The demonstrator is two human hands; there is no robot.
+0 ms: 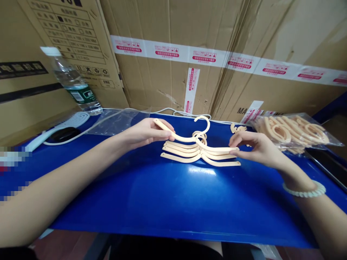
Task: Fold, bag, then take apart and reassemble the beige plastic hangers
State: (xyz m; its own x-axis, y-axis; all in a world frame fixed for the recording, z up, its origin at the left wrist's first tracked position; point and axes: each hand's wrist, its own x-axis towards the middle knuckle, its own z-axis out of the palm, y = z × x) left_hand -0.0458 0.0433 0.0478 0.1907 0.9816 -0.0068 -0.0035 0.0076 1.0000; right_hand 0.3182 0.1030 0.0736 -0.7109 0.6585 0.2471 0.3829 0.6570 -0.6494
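A cream plastic hanger (202, 126) with an upright hook is held by both hands, its two arms spread out sideways. My left hand (148, 133) pinches its left arm between thumb and fingers, the arm's tip sticking out past them. At the other end, my right hand (255, 146) grips the right arm near its tip. Just under and in front of it lies a stack of similar hangers (187, 159) on the blue table (173, 202). Whether the held hanger touches the stack I cannot tell.
A clear bag of cream hanger parts (295, 131) lies at the right, with small loose pieces (238, 128) left of it. A dark flat device (328, 168) sits nearby. A water bottle (78, 86), white hairbrush (70, 121) and cable are at the left. Cardboard boxes (162, 76) wall the back.
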